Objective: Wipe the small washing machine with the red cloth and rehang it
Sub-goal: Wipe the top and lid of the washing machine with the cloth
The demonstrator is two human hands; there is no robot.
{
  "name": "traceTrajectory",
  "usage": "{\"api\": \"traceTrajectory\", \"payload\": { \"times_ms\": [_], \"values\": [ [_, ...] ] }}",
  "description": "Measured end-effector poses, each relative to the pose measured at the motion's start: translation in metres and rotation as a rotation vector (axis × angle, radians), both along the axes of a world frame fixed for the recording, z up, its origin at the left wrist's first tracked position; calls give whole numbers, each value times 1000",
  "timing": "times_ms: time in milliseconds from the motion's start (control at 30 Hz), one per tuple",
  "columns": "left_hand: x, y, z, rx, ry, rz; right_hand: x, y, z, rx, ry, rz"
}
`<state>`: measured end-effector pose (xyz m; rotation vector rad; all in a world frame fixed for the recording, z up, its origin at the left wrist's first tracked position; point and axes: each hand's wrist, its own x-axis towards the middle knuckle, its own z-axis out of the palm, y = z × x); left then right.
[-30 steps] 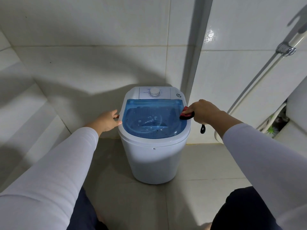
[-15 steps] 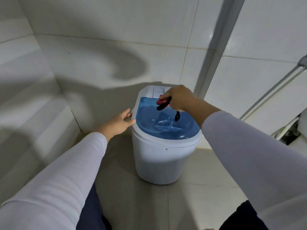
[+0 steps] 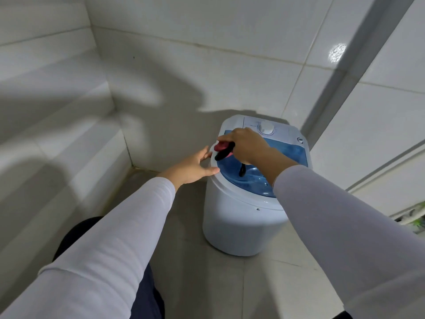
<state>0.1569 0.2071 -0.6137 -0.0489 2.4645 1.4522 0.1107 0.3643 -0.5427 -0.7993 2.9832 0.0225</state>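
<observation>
Head view, looking down into a tiled corner. The small washing machine (image 3: 243,217) stands on the floor (image 3: 188,268) close to the wall (image 3: 207,72), white tub body, blue see-through lid (image 3: 285,153) on top, white dial (image 3: 266,128) on the panel at the back.

Right hand (image 3: 247,143) reaches across the lid to its left edge. Fingers curled tight around the red cloth (image 3: 221,146); the cloth is bunched, with a black edge or trim showing below the red. It presses on the white rim (image 3: 212,160) at the lid's left side. A short black loop (image 3: 242,170) hangs from under the hand, over the blue lid; cannot tell if it touches the lid.

Left hand (image 3: 195,165) is on the outside of the rim, left side of the machine. Fingers spread and flat, thumb lying along the rim's top edge, holding nothing, just braced against the machine. Fingertips sit just beside the cloth, apart from it by a sliver.

Both arms in long pale sleeves (image 3: 110,245). Dark trousers (image 3: 76,236) show at the lower left, between the arms and the floor. A vertical grey strip (image 3: 331,95) runs up the wall behind the machine. At the far right edge, a bit of pale hose and something green (image 3: 417,223), too small to make out.
</observation>
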Motion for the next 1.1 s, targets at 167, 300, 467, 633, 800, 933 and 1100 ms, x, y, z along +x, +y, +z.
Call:
{"api": "traceTrajectory", "payload": {
  "times_ms": [167,300,467,633,800,933,1100],
  "values": [
    [-2,0,0,-34,17,-19,5,6,-8,-8,-39,48],
    [-3,1,-1,-24,11,-23,8,12,-8,52,-24,100],
    [-1,1,0,-45,7,-19,9,14,-4,95,-37,106],
    [-1,3,2,-47,17,-18,5,18,-2,121,-36,133],
    [0,4,3,-42,17,-12,4,25,-2,146,-39,136],
    [0,4,3,-51,6,-9,5,35,-2,156,-52,129],
    [0,5,4,-59,2,-6,8,54,0,138,-59,123]
  ]
}}
